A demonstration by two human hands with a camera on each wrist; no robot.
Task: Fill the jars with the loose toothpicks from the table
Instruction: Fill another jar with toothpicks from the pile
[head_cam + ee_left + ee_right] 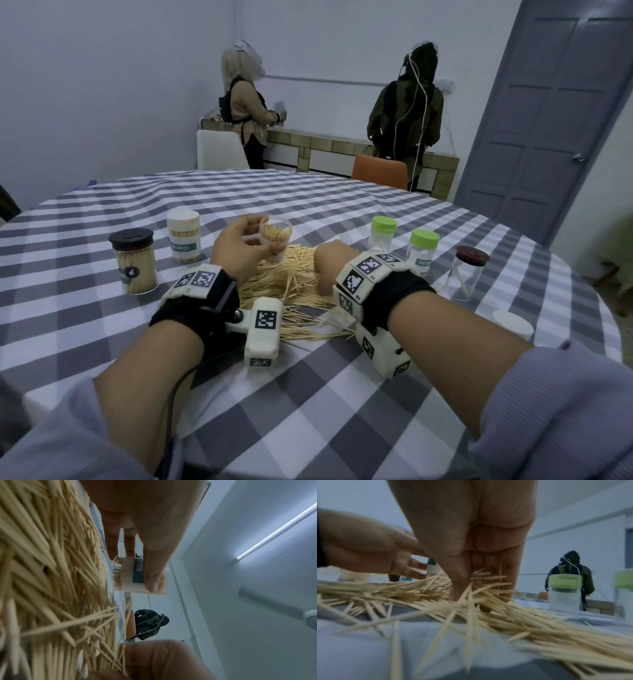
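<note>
A heap of loose toothpicks (291,284) lies on the checked tablecloth (308,394) between my hands. My left hand (265,236) holds a small clear open jar (279,233), partly filled with toothpicks, tilted just above the heap's far side. The left wrist view shows the thumb and fingers of this left hand (133,572) wrapped round the labelled jar (126,580). My right hand (325,267) reaches down into the heap on the right. In the right wrist view the right hand (471,601) pinches a bunch of toothpicks (488,588) between thumb and fingers.
At the left stand a full black-lidded jar (135,262) and a white-lidded jar (184,236). At the right stand two green-lidded jars (383,233) (423,251), a brown-lidded clear jar (466,274) and a white lid (512,323). Two people stand at the far counter.
</note>
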